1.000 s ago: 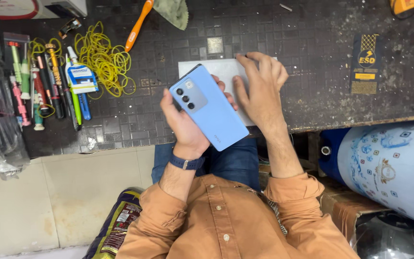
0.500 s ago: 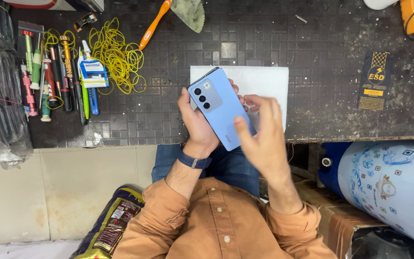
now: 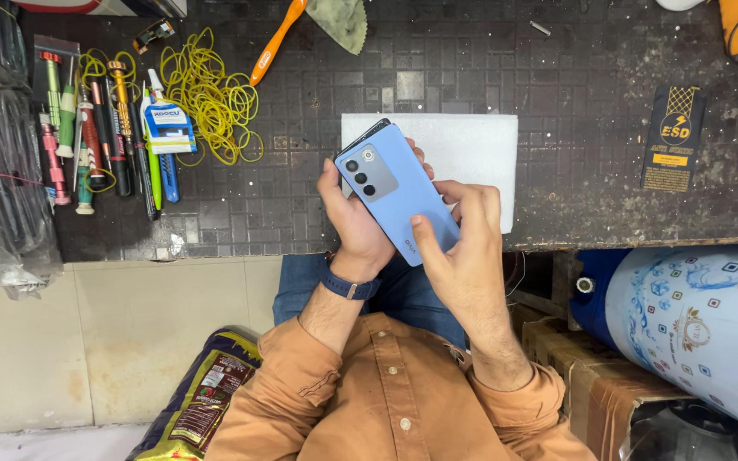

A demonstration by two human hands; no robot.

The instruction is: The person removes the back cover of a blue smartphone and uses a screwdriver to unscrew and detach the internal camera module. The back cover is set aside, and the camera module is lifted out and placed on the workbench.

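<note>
A light blue smartphone (image 3: 399,191) is held back side up above the near edge of a dark work mat (image 3: 557,111); its camera block faces the lens. My left hand (image 3: 354,224), with a dark wristband, grips the phone from below and along its left edge. My right hand (image 3: 463,248) clasps the phone's lower right end, with the thumb pressed on the back cover and the fingers curled around the right side. A white foam pad (image 3: 471,154) lies on the mat just behind the phone.
Screwdrivers and tweezers (image 3: 87,137) lie at the mat's left, beside a heap of yellow rubber bands (image 3: 211,90). An orange brush (image 3: 275,43) and a green cloth (image 3: 339,21) sit at the back. A blue patterned barrel (image 3: 694,324) and cardboard boxes (image 3: 591,376) stand at the right.
My right hand has come off the white pad and closed on the phone's lower end. The phone has been raised and turned a little more upright.
</note>
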